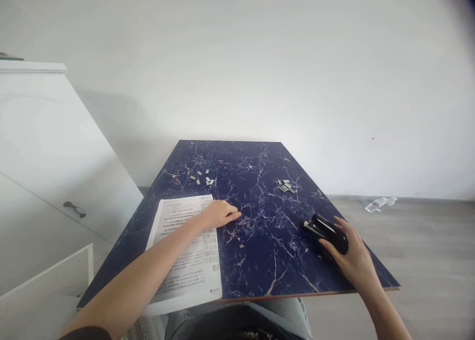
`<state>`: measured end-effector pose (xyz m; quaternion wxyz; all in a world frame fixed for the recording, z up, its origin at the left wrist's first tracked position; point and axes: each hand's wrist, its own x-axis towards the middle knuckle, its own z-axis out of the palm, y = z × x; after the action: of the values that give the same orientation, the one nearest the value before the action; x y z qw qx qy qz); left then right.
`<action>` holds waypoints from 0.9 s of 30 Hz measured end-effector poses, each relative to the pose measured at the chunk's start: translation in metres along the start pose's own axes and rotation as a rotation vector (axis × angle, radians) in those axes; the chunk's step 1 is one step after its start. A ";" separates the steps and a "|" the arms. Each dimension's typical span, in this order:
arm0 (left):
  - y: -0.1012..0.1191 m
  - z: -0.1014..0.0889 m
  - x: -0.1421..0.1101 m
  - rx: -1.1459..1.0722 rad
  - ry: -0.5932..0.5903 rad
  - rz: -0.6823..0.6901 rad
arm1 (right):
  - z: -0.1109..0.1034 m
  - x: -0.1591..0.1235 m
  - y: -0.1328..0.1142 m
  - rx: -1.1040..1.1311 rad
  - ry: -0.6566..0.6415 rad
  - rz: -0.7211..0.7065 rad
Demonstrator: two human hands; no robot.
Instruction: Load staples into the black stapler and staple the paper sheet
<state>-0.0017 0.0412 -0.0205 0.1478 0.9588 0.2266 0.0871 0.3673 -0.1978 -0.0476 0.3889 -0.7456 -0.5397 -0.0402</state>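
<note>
My left hand point(221, 214) lies at the upper right edge of a stack of printed paper point(178, 275), with its fingertips reaching past the sheet onto the table. Its fingers are loosely bent and seem to hold nothing. On the right, a black stapler point(328, 231) rests on the tabletop near its right edge. My right hand point(352, 248) is around the stapler's near end, thumb on one side and fingers on the other. Part of the sheet is hidden under my left forearm.
The table point(256, 261) has a dark blue marbled top. Small silvery strips, like staples, lie in a left group point(210, 181) and a right group point(285, 187). A white cabinet point(48, 132) stands left. A clear plastic wrapper point(380, 204) lies on the floor by the wall.
</note>
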 end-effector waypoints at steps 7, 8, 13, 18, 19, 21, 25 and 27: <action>0.001 -0.002 -0.001 -0.238 0.097 -0.033 | -0.008 0.000 0.024 -0.020 -0.090 0.246; 0.001 -0.003 -0.001 -0.322 0.153 -0.085 | -0.010 0.000 0.025 -0.040 -0.103 0.274; -0.010 -0.007 0.001 -0.584 0.522 -0.369 | -0.011 0.014 0.003 0.148 -0.107 0.245; -0.018 -0.006 0.003 -0.661 0.654 -0.438 | 0.025 0.047 -0.066 0.212 -0.301 0.084; -0.019 -0.005 0.004 -0.715 0.685 -0.446 | 0.036 0.055 -0.082 0.204 -0.332 0.072; -0.020 -0.005 0.005 -0.872 0.754 -0.480 | 0.059 0.071 -0.111 0.223 -0.416 0.041; -0.028 -0.005 0.006 -1.095 0.847 -0.564 | 0.095 0.101 -0.151 0.287 -0.556 -0.109; -0.032 -0.005 0.005 -1.038 0.870 -0.569 | 0.106 0.111 -0.161 0.274 -0.595 -0.174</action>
<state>-0.0119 0.0723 -0.0257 0.4964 0.5482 0.4344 0.5142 0.2410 -0.0272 0.0183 0.3062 -0.6167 -0.6913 0.2192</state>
